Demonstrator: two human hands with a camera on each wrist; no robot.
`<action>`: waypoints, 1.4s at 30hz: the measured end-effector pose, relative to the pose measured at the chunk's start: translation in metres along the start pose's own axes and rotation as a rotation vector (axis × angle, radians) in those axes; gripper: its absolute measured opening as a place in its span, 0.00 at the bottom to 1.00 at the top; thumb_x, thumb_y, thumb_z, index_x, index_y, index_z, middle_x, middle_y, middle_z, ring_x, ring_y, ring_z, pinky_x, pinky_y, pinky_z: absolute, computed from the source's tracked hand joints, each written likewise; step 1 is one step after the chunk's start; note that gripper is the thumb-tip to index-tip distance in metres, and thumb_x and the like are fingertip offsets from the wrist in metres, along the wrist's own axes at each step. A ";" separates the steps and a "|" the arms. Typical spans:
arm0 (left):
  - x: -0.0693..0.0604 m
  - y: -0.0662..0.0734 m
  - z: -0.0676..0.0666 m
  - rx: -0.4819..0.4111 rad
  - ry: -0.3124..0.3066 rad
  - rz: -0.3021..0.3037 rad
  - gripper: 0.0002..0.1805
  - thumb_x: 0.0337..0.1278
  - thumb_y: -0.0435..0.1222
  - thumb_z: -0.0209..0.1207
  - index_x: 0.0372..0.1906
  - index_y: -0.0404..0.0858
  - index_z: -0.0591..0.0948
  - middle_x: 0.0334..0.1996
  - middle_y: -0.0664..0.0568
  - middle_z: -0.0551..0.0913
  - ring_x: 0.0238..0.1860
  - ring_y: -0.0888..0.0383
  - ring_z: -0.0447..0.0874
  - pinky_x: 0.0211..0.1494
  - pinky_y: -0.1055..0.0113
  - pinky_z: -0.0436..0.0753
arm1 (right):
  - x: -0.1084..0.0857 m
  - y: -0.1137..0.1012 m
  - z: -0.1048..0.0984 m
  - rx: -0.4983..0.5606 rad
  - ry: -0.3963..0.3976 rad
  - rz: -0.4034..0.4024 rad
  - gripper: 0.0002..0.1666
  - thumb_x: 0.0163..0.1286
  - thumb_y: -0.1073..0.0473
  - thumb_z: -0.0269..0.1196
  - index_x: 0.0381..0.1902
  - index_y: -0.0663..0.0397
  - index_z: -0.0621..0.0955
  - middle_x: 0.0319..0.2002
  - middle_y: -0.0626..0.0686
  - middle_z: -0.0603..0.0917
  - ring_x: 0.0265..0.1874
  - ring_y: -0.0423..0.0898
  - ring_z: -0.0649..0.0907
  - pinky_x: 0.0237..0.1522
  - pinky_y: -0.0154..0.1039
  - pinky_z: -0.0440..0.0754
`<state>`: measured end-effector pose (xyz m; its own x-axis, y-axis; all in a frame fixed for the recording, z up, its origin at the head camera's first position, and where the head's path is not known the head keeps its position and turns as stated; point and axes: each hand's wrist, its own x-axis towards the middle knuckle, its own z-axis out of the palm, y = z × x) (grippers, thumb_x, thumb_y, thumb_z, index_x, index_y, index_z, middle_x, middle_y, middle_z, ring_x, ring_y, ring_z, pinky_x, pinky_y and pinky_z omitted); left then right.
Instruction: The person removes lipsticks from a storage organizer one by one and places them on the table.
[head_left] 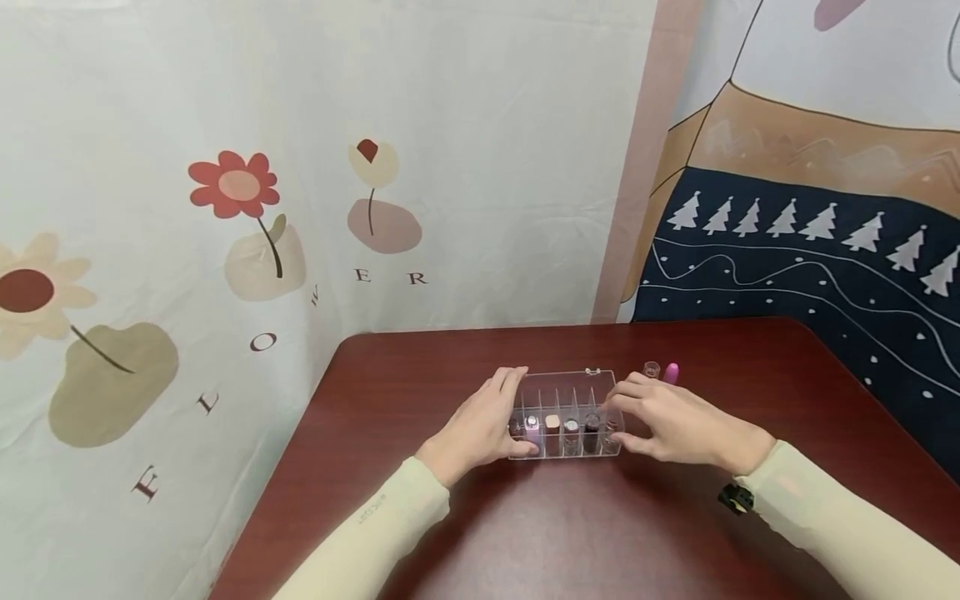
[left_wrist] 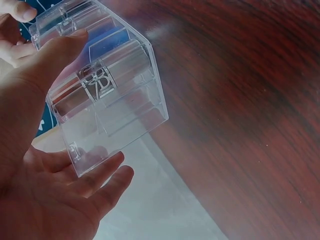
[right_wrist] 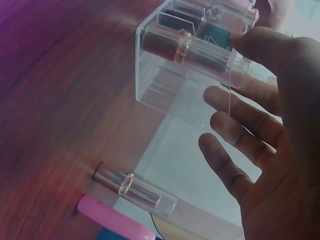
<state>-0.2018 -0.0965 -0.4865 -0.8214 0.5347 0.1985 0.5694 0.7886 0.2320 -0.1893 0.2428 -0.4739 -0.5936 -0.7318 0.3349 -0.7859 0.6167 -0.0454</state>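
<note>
A clear plastic lipstick organizer (head_left: 566,456) with upright dividers stands on the table, several lipstick tubes in its front row. My left hand (head_left: 483,421) grips its left end, thumb along the front and fingers behind. At the right end my right hand (head_left: 671,417) holds the organizer's corner between thumb and fingers. In the right wrist view, that thumb lies by the top of a clear-capped reddish lipstick tube (right_wrist: 165,47) in the end compartment; whether it touches the tube I cannot tell. A dark tube (head_left: 592,433) and a brown one (head_left: 552,425) stand farther left.
Beyond my right hand stand a pink tube (head_left: 671,372) and a clear-capped lipstick tube (head_left: 651,367), side by side on the reddish-brown table (head_left: 420,367). Printed cloth (head_left: 480,167) hangs behind the table. A dark wristband (head_left: 737,498) is on my right wrist.
</note>
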 end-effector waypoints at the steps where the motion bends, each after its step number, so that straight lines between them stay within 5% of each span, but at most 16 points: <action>1: 0.000 0.000 0.000 0.001 0.003 0.002 0.71 0.50 0.56 0.92 0.90 0.33 0.63 0.81 0.40 0.76 0.77 0.39 0.85 0.81 0.50 0.87 | 0.000 0.000 0.001 0.002 -0.006 0.000 0.20 0.71 0.53 0.82 0.59 0.44 0.94 0.51 0.42 0.92 0.52 0.41 0.86 0.57 0.47 0.95; 18: -0.002 0.001 -0.002 -0.010 0.006 0.001 0.71 0.50 0.55 0.92 0.90 0.32 0.63 0.81 0.38 0.76 0.77 0.39 0.85 0.82 0.50 0.86 | 0.002 -0.001 0.008 0.054 0.018 -0.004 0.16 0.73 0.56 0.84 0.56 0.45 0.95 0.45 0.40 0.91 0.45 0.35 0.82 0.49 0.40 0.92; 32: -0.003 0.001 0.000 -0.007 -0.002 -0.014 0.71 0.51 0.56 0.91 0.91 0.33 0.62 0.83 0.39 0.75 0.80 0.42 0.83 0.83 0.51 0.86 | 0.006 -0.004 -0.007 0.140 0.011 0.053 0.16 0.75 0.59 0.82 0.58 0.47 0.95 0.50 0.43 0.96 0.48 0.38 0.91 0.53 0.42 0.96; 42: -0.003 0.003 -0.001 -0.008 -0.006 -0.027 0.71 0.51 0.55 0.92 0.91 0.33 0.62 0.83 0.39 0.75 0.80 0.41 0.83 0.83 0.51 0.86 | 0.010 -0.005 -0.016 0.152 0.041 0.080 0.17 0.73 0.61 0.83 0.57 0.49 0.94 0.46 0.40 0.94 0.44 0.36 0.89 0.50 0.42 0.96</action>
<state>-0.1974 -0.0961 -0.4856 -0.8368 0.5148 0.1865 0.5471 0.8003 0.2453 -0.1882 0.2369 -0.4558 -0.6504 -0.6677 0.3622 -0.7552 0.6196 -0.2139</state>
